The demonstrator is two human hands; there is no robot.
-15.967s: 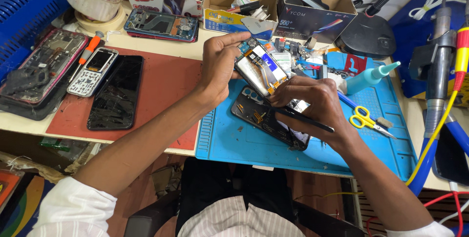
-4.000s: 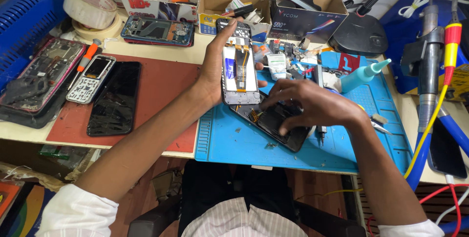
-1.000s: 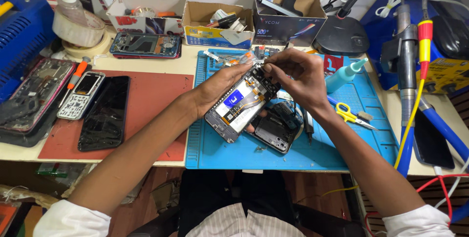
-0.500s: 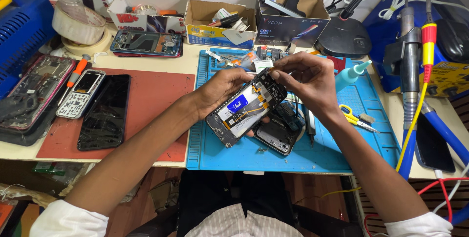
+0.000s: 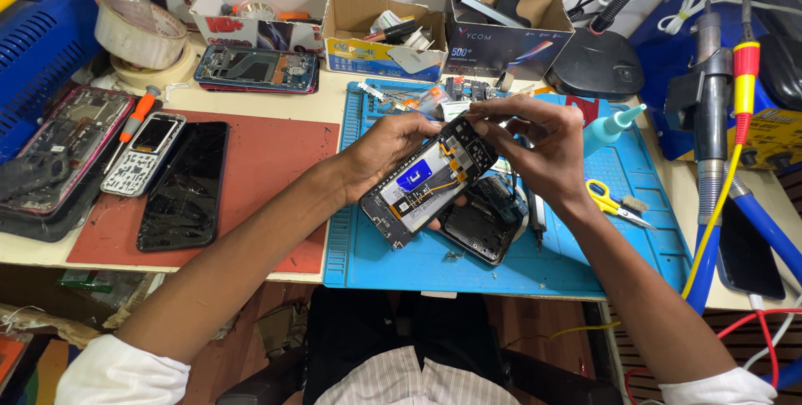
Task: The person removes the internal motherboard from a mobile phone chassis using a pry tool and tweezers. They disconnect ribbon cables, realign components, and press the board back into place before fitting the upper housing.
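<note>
The left hand (image 5: 388, 150) has its grip closed around an opened phone (image 5: 430, 179), holding it tilted above the blue mat (image 5: 568, 246). The right hand (image 5: 535, 142) pinches narrow at the phone's top end, touching small parts there. Another phone part (image 5: 480, 225) lies on the mat just under it. To do this well, keep the phone steady and press softly. Yellow scissors (image 5: 614, 202) lie near.

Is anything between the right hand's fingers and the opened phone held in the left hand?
Nothing visible. The left hand holds the opened phone tilted above the blue mat, and the right hand has its fingers already at the phone's upper end. Whether they touch it is unclear.
</note>
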